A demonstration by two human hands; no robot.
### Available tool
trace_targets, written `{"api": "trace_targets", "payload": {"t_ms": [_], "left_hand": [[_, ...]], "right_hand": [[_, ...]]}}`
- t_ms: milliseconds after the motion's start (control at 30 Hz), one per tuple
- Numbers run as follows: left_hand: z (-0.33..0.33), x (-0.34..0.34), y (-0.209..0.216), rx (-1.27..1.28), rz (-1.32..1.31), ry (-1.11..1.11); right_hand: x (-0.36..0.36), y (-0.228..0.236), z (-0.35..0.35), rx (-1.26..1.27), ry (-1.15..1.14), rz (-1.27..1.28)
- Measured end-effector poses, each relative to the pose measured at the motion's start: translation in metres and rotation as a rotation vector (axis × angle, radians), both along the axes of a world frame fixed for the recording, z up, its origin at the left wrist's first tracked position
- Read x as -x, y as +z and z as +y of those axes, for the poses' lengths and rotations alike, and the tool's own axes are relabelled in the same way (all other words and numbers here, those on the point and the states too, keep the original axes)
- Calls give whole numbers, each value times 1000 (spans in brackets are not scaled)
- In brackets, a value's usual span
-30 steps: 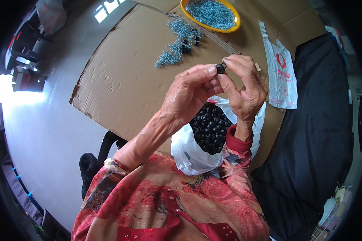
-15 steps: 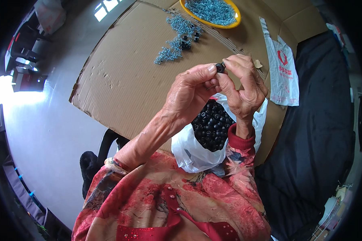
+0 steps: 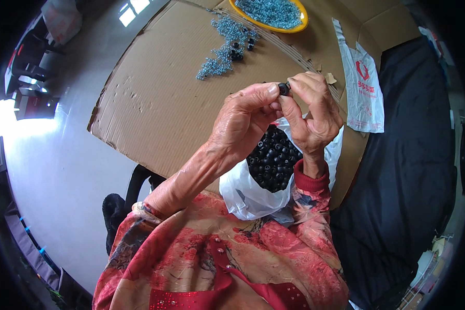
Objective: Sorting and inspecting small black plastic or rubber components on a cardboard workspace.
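A small round black plastic piece (image 3: 283, 90), knob-like with a hole in it, is pinched above the cardboard. My left hand (image 3: 245, 114) grips it from the left between thumb and curled fingers. From the right, the thumb and forefinger of my right hand (image 3: 315, 111) close on it as well; whether a smaller part sits between those fingertips is hidden. Below the hands, a white plastic bag (image 3: 243, 199) stands open, full of similar black pieces (image 3: 274, 160). Part of its rim lies behind my right wrist.
A flattened cardboard sheet (image 3: 155, 98) forms the work surface. On it lie a scattered pile of tiny bluish metal parts (image 3: 225, 51) with several black pieces, a yellow bowl (image 3: 305, 23) of the same parts, and a flat white bag (image 3: 364, 98). Black cloth (image 3: 408, 165) drapes the right side.
The black piece has turned slightly between my fingertips, showing more of its round face. Both hands stay in nearly the same place; the whole view has shifted a little.
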State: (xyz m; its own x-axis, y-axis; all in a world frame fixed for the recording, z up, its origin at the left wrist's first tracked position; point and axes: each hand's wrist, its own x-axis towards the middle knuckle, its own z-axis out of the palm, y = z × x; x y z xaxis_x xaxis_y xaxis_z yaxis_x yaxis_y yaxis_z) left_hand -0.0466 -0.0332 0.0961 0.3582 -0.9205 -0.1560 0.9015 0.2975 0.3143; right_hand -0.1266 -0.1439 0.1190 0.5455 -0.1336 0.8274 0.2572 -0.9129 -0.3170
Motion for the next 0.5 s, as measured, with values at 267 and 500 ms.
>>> {"api": "trace_targets", "payload": {"t_ms": [267,500], "left_hand": [[-4,4,3,-53,-104,-9],[-5,5,5,-43,-143,37]], "right_hand": [[12,6,-5,-47,-44,88],[15,17,-5,139,-133,143]]}}
